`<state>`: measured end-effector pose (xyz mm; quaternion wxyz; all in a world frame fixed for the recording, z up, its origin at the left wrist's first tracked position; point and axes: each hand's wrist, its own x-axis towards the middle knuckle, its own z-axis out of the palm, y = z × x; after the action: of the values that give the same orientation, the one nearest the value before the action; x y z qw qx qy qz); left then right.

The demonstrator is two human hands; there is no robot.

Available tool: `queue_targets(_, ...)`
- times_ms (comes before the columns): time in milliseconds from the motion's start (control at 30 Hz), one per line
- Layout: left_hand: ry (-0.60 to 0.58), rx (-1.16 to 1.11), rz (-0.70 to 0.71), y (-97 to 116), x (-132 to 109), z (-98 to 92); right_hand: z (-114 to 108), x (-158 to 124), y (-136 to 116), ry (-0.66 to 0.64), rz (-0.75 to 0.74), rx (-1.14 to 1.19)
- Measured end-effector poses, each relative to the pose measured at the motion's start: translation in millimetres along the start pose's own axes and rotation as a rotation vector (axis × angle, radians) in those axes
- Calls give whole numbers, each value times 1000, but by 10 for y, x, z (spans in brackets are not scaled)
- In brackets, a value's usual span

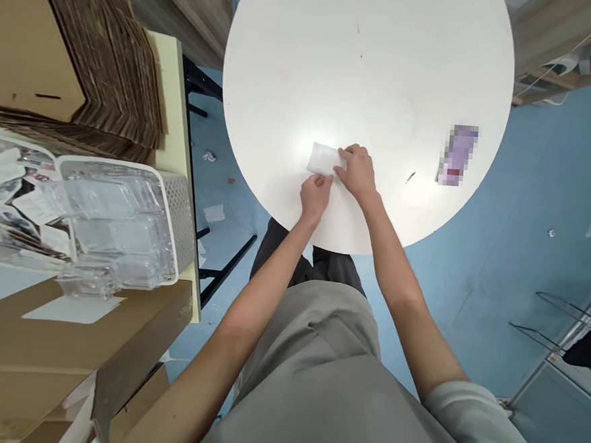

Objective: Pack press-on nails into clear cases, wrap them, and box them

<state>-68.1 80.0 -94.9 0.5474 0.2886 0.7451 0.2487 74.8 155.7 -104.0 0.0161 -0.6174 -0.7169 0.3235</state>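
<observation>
Head: left grip (pixel 316 195), right grip (pixel 358 171) palm-down at white packet (pixel 323 159)

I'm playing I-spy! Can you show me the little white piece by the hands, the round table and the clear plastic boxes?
Little white piece (pixel 323 159): head view, middle of its uncovered part.
Round table (pixel 387 73): head view, its bare white top.
Clear plastic boxes (pixel 117 236): head view, one box near the middle.

Here's the smooth white tabletop (pixel 297 59), glossy in patches! On it, a thin white piece (pixel 323 158), perhaps paper; left of the tabletop, rough matt cardboard (pixel 108 67), shiny clear plastic boxes (pixel 119 199); nearside, a matt cloth shirt (pixel 327 345).
</observation>
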Motion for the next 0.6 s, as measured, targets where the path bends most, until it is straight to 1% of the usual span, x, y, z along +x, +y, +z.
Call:
queue_targets(100,15,-72,-15,115,98,38,66,-91,-60,76,110,61)
queue_targets(167,43,-82,-18,154,186,-24,101,-117,-142,105,213,101)
queue_targets(233,57,-56,-2,170,301,-141,126,-99,-269,123,308,138)
queue_targets(300,49,-14,33,189,457,-296,147,-27,-439,139,379,163)
queue_targets(367,43,34,78,239,660,-480,171,110,-646,153,424,163)
queue_targets(467,77,104,138,383,1029,-802,220,427,-991,154,442,135)
queue_targets(600,121,155,200,608,1495,-1239,303,907,-1405,137,418,121)
